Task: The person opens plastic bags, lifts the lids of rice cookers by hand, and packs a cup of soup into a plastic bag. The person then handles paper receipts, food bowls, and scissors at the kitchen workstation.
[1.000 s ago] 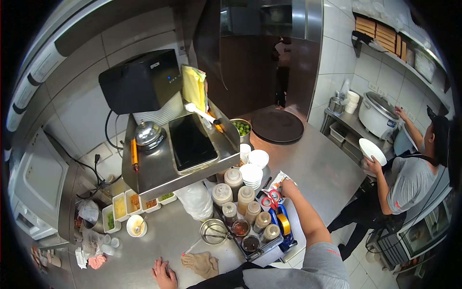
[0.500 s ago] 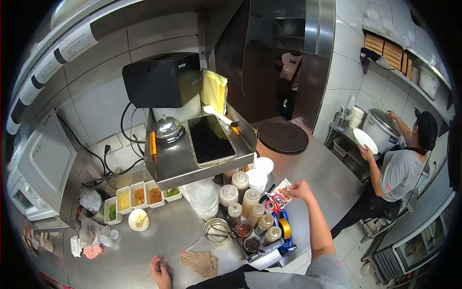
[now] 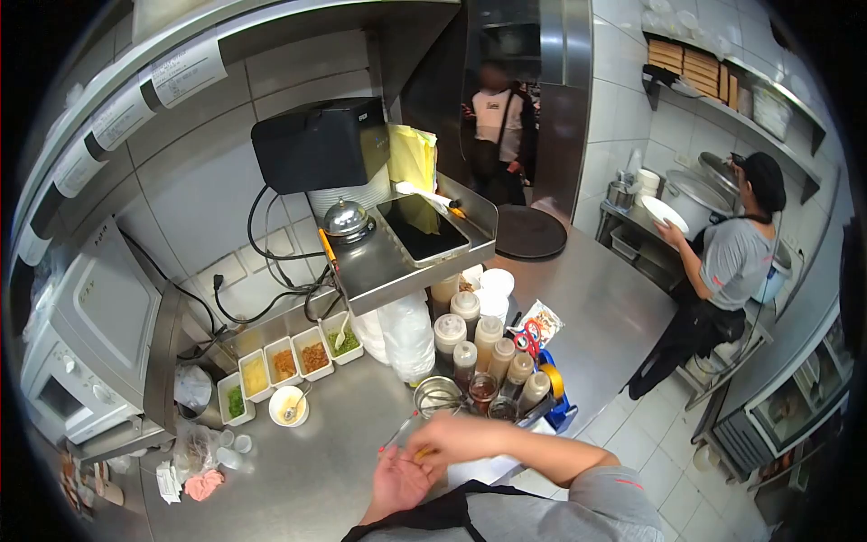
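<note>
My left hand [image 3: 400,483] is turned palm up over the counter's front edge, its fingers apart. Above its palm, my right hand [image 3: 456,440] is blurred, with fingertips pinched together; a tiny yellowish thing shows there, too small to name. Just beyond my hands stands a round metal container [image 3: 437,395]. Beside it a rack holds squeeze bottles [image 3: 489,341] and a jar of red sauce [image 3: 483,388]. Red-handled scissors [image 3: 531,340] stick up behind the bottles, against a printed packet [image 3: 545,321].
White tubs of toppings [image 3: 314,356] line the wall, with a small bowl and spoon [image 3: 289,406] before them. A raised metal shelf [image 3: 406,275] carries a tablet, bell and printer. At right, a co-worker [image 3: 736,253] holds a white plate [image 3: 666,217] by a large pot.
My right hand has left the packet and come back to my left hand, which has moved right and turned palm up. The co-worker has raised the pot's lid. The view has shifted.
</note>
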The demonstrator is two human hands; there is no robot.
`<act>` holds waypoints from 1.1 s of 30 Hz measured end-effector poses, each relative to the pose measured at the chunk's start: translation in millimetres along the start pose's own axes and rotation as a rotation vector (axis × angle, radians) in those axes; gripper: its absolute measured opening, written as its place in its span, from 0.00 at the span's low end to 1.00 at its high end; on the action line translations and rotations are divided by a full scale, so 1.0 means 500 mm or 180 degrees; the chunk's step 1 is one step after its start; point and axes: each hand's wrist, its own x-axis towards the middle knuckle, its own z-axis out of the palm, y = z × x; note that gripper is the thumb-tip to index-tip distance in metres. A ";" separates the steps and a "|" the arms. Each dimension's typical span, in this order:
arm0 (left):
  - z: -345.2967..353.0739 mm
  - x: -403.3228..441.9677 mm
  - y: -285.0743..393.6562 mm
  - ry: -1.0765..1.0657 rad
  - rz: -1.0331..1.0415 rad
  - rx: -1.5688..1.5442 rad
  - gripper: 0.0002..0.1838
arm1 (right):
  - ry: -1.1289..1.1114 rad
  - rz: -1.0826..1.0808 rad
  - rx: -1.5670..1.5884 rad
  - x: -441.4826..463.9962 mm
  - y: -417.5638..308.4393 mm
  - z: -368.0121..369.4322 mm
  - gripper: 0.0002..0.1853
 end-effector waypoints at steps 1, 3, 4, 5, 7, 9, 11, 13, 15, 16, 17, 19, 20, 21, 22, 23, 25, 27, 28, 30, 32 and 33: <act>-0.028 -0.003 0.005 -0.0032 -0.0038 -0.0062 0.20 | -0.0013 -0.0101 -0.0072 0.027 0.017 0.072 0.14; -0.126 0.006 0.018 -0.0094 -0.0104 -0.0169 0.20 | -0.0075 0.0286 -0.0413 0.056 0.009 0.147 0.12; -0.135 0.001 0.031 0.0341 -0.0298 -0.0474 0.18 | -0.0115 0.0486 -0.0584 0.062 0.008 0.168 0.11; -0.145 -0.004 0.039 0.0463 -0.0333 -0.0346 0.16 | 0.0069 0.0300 -0.0503 0.062 0.012 0.183 0.10; -0.155 -0.022 0.047 0.0723 -0.0396 -0.0097 0.14 | 0.0428 -0.0075 -0.0333 0.061 0.023 0.206 0.09; -0.106 -0.033 0.040 0.1305 -0.0298 -0.0061 0.12 | 0.0349 -0.0018 -0.0605 0.064 0.029 0.215 0.07; -0.110 -0.031 0.043 0.1292 -0.0405 -0.0106 0.12 | 0.0551 -0.0162 -0.0511 0.062 0.027 0.215 0.07; -0.202 -0.018 0.055 0.0681 -0.0753 -0.0254 0.12 | 0.1024 -0.0505 -0.0067 0.049 0.015 0.203 0.08; -0.270 -0.003 0.063 -0.0170 -0.1055 -0.0105 0.12 | 0.1075 -0.0114 0.0135 0.027 0.001 0.180 0.08; -0.281 0.006 0.064 -0.0589 -0.1195 -0.0043 0.12 | 0.1085 0.0074 0.0247 0.015 0.002 0.170 0.08; -0.255 0.006 0.059 -0.0509 -0.1275 -0.0258 0.15 | 0.1271 0.0148 0.0178 0.006 0.028 0.177 0.08; -0.195 0.002 0.045 -0.0347 -0.1416 -0.0702 0.23 | 0.1621 0.0294 0.0042 -0.011 0.121 0.224 0.08; -0.169 0.003 0.039 -0.0249 -0.1411 -0.0844 0.22 | 0.1579 0.0437 -0.0223 -0.023 0.158 0.238 0.10; -0.157 0.008 0.032 -0.0118 -0.1367 -0.0841 0.22 | 0.1528 0.0576 -0.0486 -0.036 0.194 0.253 0.12; -0.145 0.015 0.024 -0.0004 -0.1306 -0.0810 0.22 | 0.1469 0.0712 -0.0749 -0.049 0.222 0.270 0.15; -0.140 0.021 0.016 0.0114 -0.1242 -0.0762 0.22 | 0.1362 0.0823 -0.0944 -0.060 0.244 0.293 0.18; -0.135 0.039 -0.002 0.0312 -0.1114 -0.0658 0.21 | 0.1132 0.1024 -0.1359 -0.079 0.280 0.335 0.24; -0.133 0.058 -0.020 0.0481 -0.0999 -0.0591 0.21 | 0.1250 0.0868 -0.1091 -0.092 0.290 0.347 0.27; -0.133 0.065 -0.030 0.0546 -0.0928 -0.0571 0.20 | 0.1234 0.0886 -0.1066 -0.093 0.288 0.342 0.27; -0.136 0.074 -0.046 0.0672 -0.0848 -0.0555 0.20 | 0.1341 0.0798 -0.0980 -0.091 0.297 0.340 0.22; -0.141 0.077 -0.053 0.0718 -0.0800 -0.0568 0.20 | 0.1247 0.0745 -0.0815 -0.089 0.314 0.342 0.17; -0.147 0.075 -0.056 0.0707 -0.0784 -0.0550 0.19 | 0.1163 0.0683 -0.0738 -0.084 0.325 0.339 0.15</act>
